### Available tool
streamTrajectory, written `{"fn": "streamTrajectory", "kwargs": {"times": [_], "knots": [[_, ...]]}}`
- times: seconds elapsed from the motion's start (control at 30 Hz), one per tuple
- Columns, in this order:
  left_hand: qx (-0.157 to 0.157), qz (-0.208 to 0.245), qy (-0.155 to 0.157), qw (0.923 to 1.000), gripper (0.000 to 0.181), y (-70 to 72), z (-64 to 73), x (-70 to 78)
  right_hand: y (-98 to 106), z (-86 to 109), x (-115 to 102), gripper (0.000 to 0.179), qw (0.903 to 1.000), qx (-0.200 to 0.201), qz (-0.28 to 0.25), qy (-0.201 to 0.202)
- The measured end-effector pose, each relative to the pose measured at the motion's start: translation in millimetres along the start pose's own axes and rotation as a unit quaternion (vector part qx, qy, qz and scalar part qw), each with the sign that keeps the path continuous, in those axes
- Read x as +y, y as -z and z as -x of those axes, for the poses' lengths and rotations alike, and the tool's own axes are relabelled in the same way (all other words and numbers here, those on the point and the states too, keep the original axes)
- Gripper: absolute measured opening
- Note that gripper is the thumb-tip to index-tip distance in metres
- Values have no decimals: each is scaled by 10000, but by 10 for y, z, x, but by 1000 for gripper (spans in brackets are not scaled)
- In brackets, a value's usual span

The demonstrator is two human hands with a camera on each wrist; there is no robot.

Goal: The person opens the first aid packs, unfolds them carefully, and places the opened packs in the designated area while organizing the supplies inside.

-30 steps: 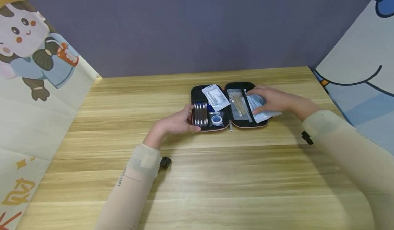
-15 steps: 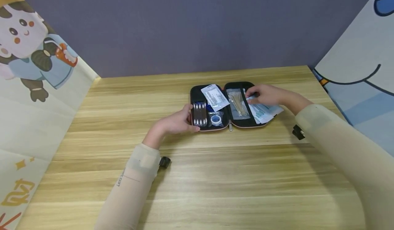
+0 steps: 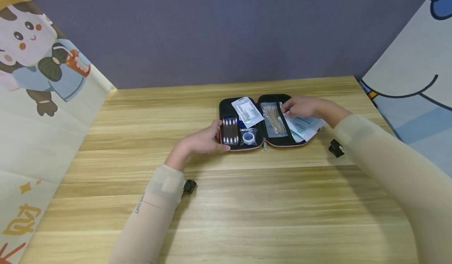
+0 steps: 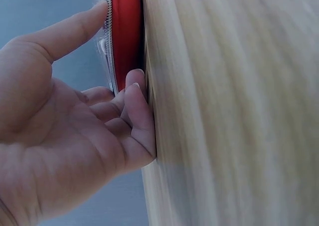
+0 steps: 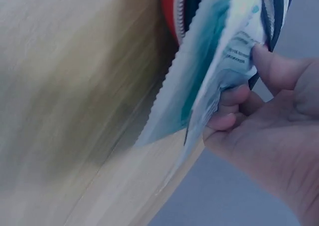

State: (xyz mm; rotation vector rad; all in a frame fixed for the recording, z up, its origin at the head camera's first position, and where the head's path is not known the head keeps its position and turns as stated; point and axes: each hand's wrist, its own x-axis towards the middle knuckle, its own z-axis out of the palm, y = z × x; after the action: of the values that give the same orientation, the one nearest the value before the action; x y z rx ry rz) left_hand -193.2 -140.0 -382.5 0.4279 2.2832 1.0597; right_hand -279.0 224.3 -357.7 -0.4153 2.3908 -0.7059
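Note:
A small zipped first aid case point(image 3: 260, 142), black inside and red outside, lies unfolded on the table. My left hand point(image 3: 203, 139) holds its left edge, thumb on the rim and fingers curled against the side; the left wrist view shows the red shell point(image 4: 127, 36) and zip there. At the right half, my right hand point(image 3: 303, 107) pinches white printed sachets point(image 3: 306, 126) that stick out past the black pocket band. In the right wrist view its thumb lies beside the dark band on a printed sachet point(image 5: 239, 56), fingers curled at the sachet's edge; a second, green-marked sachet point(image 5: 172, 96) hangs alongside.
The case also holds a pack of cotton swabs point(image 3: 230, 131), a blue-and-white tape roll point(image 3: 248, 138), a loose white packet point(image 3: 248, 112) and a bag of wooden-stick swabs point(image 3: 273, 119). Behind the wooden table point(image 3: 247, 201) rises a grey-blue panel point(image 3: 226, 32).
My right hand has shifted from over the sachets up and left to the pocket band. More of the sachets shows now, and their angle has changed. My left hand has kept its place.

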Motion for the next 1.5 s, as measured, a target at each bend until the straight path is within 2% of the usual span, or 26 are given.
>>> {"fn": "streamTrajectory", "kwargs": {"times": [0.03, 0.17, 0.3, 0.43, 0.6, 0.73, 1.07, 1.17, 1.3, 1.5], "knots": [[-4, 4, 2, 10000, 105, -3, -1, -2, 2, -7, -5, 11, 10000, -59, -47, 11], [-40, -23, -29, 10000, 104, -18, -16, -4, 16, 0, 16, 18, 9996, -145, -245, -4], [-73, -32, -84, 9999, 103, -25, -25, 30, 32, 28, 28, 23, 9998, -162, -63, -73], [-97, -4, -67, 9999, 100, -25, -30, 51, 62, 65, -8, 10, 9994, -135, 236, -222], [-113, -19, -90, 9999, 101, -21, -36, 38, 127, 123, -18, 39, 9984, -213, 364, -382], [-70, -56, -92, 9999, 102, -7, -23, 35, 121, 116, -24, 37, 9988, -242, 236, -347], [-85, -31, -78, 9999, 100, -15, -6, 29, 29, 63, -72, 34, 9979, 440, 380, -301], [-71, -31, -67, 9999, 99, -21, -12, 23, 10, 56, -69, 32, 9983, 506, 155, -240], [-72, -35, -71, 9999, 101, -23, -13, 20, -27, 36, -58, 31, 9962, 808, -161, -291], [-62, -35, -71, 9999, 101, -18, 1, 28, -82, -49, -63, 31, 9869, 1377, -673, -505]]}}
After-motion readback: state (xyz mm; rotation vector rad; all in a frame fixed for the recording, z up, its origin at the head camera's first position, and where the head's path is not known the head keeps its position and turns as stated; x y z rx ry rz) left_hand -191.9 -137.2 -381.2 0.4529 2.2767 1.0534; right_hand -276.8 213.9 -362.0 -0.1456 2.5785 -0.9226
